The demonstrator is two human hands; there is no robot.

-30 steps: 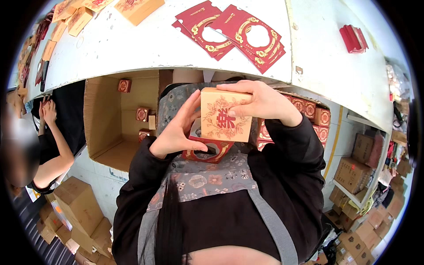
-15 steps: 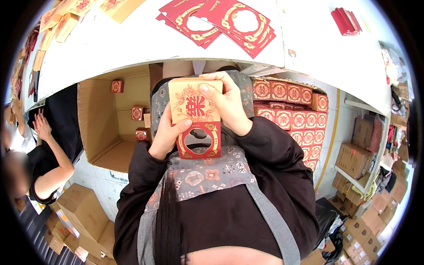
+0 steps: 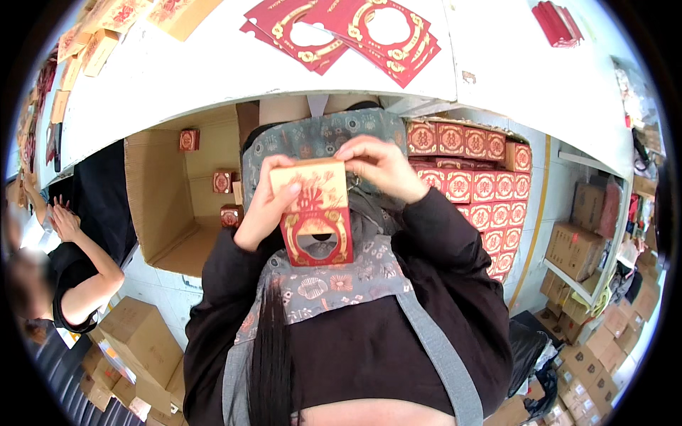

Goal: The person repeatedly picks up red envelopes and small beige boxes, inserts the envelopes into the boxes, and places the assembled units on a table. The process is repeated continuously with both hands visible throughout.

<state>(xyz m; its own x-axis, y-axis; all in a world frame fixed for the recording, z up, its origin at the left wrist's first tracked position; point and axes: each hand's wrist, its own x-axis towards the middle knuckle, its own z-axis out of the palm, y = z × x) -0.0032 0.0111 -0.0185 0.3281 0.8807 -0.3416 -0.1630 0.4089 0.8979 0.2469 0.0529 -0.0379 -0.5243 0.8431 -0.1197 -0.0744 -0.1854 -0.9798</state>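
A gold box (image 3: 309, 176) with a red floral print sits partway inside a red sleeve (image 3: 342, 226) with a large cut-out window, above my lap. My left hand (image 3: 265, 202) is wrapped round the box's left side, its thumb lying on the front face. At the upper right corner, my right hand (image 3: 383, 169) has its fingertips bent together against the box's top edge. Through the lower part of the window, grey apron cloth shows where the box does not reach. Beneath both hands lies my patterned grey apron (image 3: 312, 284).
On the white table (image 3: 177, 78) lie flat red sleeves (image 3: 341, 53), a red stack (image 3: 556, 25) and several gold boxes (image 3: 99, 51). An open carton (image 3: 160, 206) at left holds a few small red boxes; another (image 3: 527, 135) at right is packed with them. A co-worker (image 3: 78, 270) is far left.
The gold box has slid deeper into the red sleeve, covering more of the window. My right hand has shifted from the box's front face to its upper right corner.
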